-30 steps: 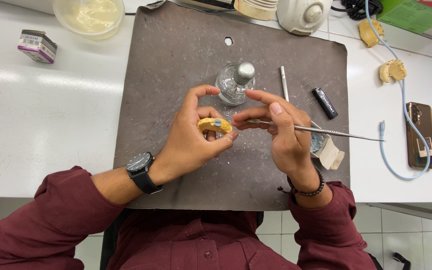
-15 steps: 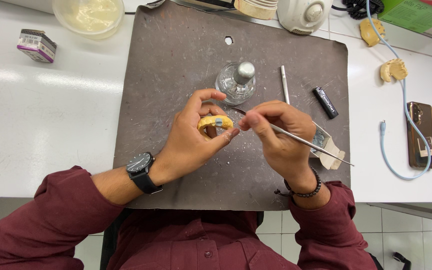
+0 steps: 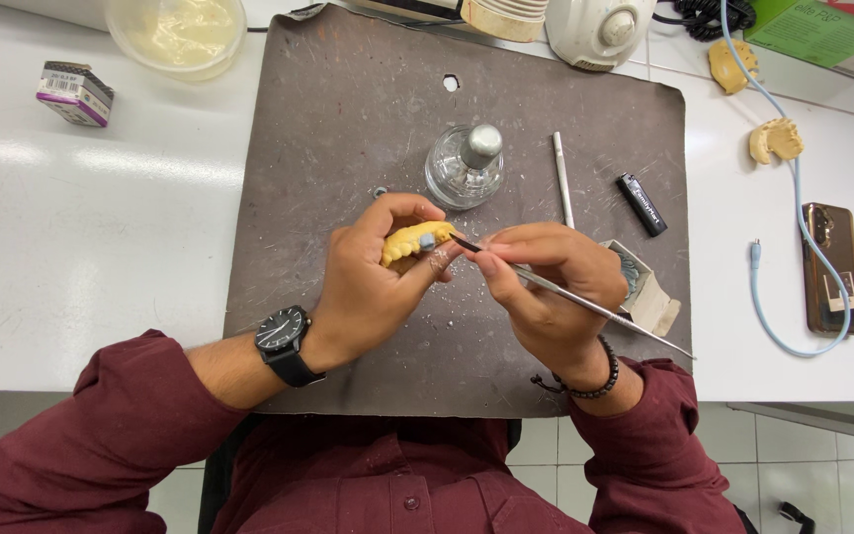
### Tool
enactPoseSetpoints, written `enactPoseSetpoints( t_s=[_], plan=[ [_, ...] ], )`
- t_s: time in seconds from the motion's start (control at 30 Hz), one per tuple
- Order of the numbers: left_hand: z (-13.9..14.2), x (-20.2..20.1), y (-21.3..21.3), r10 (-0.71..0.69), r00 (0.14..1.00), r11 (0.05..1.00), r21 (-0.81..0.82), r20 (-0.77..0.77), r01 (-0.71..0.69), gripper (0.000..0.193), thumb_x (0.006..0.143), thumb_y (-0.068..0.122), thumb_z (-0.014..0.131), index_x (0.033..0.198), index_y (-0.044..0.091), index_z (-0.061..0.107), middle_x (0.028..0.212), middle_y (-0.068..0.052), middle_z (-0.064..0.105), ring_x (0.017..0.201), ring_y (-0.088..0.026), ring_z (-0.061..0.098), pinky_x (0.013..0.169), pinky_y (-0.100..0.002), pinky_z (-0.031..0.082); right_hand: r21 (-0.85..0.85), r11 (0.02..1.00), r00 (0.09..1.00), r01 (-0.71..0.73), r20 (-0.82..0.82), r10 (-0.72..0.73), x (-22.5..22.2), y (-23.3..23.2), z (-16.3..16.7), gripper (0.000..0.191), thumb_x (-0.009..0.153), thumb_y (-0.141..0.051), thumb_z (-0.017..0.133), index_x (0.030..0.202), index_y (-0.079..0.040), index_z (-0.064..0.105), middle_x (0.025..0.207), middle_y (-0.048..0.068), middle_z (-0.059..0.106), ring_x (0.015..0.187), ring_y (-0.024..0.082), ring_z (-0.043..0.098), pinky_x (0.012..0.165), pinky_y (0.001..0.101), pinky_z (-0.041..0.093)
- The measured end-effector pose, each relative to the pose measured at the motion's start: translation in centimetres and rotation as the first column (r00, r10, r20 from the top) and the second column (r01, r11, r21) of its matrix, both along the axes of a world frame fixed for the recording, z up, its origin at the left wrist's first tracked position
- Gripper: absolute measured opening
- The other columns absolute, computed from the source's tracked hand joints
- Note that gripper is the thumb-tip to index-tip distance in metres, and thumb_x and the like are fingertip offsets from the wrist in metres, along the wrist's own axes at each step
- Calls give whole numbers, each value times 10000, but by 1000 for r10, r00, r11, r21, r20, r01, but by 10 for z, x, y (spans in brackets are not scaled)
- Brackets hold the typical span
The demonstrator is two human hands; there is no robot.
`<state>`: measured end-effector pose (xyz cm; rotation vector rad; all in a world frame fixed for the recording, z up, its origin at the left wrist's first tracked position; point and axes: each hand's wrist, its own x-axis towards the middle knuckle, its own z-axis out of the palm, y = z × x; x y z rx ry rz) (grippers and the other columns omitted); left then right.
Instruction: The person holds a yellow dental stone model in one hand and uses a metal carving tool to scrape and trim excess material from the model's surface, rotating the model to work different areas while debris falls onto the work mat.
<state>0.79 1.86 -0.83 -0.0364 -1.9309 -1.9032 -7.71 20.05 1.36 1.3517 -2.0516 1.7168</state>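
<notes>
Hands at work on one yellow tooth mould (image 3: 409,240).
Left hand (image 3: 373,282) grips the mould; right hand (image 3: 546,292) pinches one thin metal tool (image 3: 585,302), its tip touching the mould.

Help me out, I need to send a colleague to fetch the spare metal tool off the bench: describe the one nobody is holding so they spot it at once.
On the dark grey mat, look right of the glass burner. The spare metal tool lies there flat, a thin straight silver rod. It lies alone, left of the small black lighter, unlike the longer instrument in the right hand.
</notes>
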Motion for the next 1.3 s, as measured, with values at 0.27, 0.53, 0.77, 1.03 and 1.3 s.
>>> enactPoseSetpoints(
  t_s=[0.27, 0.53, 0.77, 1.03, 1.3],
  plan=[
    [4, -7, -7, -315, 895, 913, 360, 316, 194, 486, 925, 114, 725, 1344, 18, 497, 925, -75, 736, 672, -136, 742, 560, -262, 622, -10, 1000, 989, -29, 143, 30, -3, -1, 1, 306, 1163, -257, 491, 1283, 2, 602, 1096, 138, 765, 971, 197, 769, 891, 317, 648],
    [-2, -7, -23, -199, 979, 901, -385, 41, 199, 924, 841, 76, 821, 1553, 46, 233, 897, -98, 777, 782, -220, 778, 678, -304, 583, 252, 966, 935, -54, -326, 138, -8, -14, 9, 341, 1125, -310, 501, 1128, -38, 706, 1079, 114, 772, 1057, 285, 729, 917, 434, 560],
    [-2, -10, -43, -199, 962, 896, -363, 186, 255, 910, 785, 99, 834, 1516, 74, 293, 844, -69, 771, 672, -225, 761, 599, -314, 576, 253, 961, 900, -112, -383, 206, -6, -13, 6, 256, 1088, -239, 588, 1119, -4, 686, 1086, 133, 730, 991, 294, 737, 811, 409, 600],
    [-23, -10, -50, -195, 981, 881, -441, -16, 168, 759, 879, 104, 822, 1492, 69, 375, 917, -74, 749, 781, -184, 766, 666, -298, 602, 289, 942, 852, -169, -438, 287, -5, -21, 5, 238, 1082, -221, 624, 1067, 15, 649, 1132, 170, 730, 1031, 313, 738, 855, 430, 610],
    [-30, -8, -50, -164, 980, 860, -503, -113, 86, 612, 882, 87, 818, 1407, 59, 505, 1033, -96, 704, 880, -202, 733, 744, -310, 602, 204, 962, 841, -182, -474, 260, 1, -30, 1, 218, 1067, -187, 618, 1043, 26, 658, 1057, 172, 724, 973, 319, 736, 824, 433, 611]
  ],
)
